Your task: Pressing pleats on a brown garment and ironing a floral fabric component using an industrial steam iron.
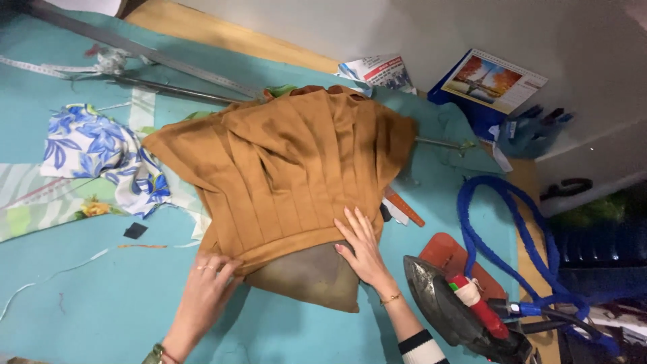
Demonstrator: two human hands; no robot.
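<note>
A brown pleated garment point(290, 162) lies spread over a teal-covered table point(101, 283). Its near end rests on a small olive-brown pressing pad point(313, 280). My left hand point(205, 286) pinches the garment's near left hem, fingers curled on the cloth. My right hand point(364, 246) lies flat with fingers apart on the hem at the right, pressing the cloth onto the pad.
A dark steam iron point(458, 313) with a red handle stands on an orange rest right of my right hand, its blue hose point(499, 229) looping behind. Blue floral fabric point(101, 152) lies at left. A long metal ruler point(168, 61), a calendar point(495, 77) and papers sit at the back.
</note>
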